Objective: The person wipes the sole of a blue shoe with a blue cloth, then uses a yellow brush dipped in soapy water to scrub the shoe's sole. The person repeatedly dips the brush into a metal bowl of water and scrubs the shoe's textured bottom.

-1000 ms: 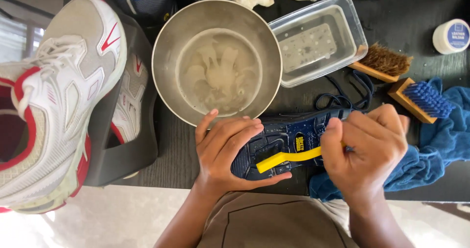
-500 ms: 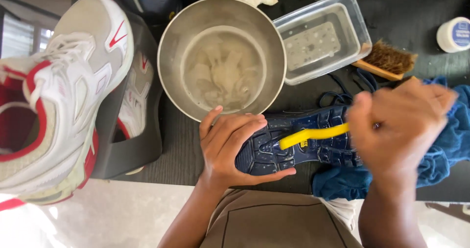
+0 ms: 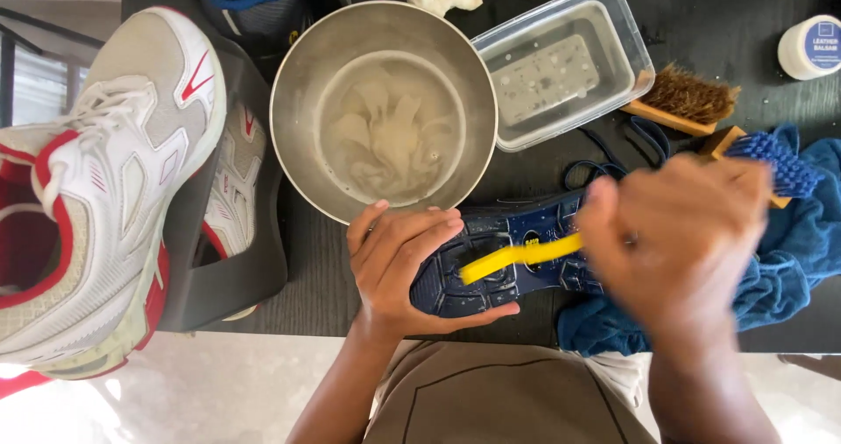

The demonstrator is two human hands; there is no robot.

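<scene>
Gripped sole-up by left hand [image 3: 403,264], navy shoe [image 3: 508,264]; right hand [image 3: 679,243] clasps yellow brush [image 3: 517,256].

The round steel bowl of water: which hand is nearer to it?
Left. The left hand lies just below the bowl rim; the right hand is farther right.

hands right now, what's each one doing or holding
Left hand: closed around the toe end of the dark blue shoe, sole up.
Right hand: closed on the yellow brush, blurred.
</scene>
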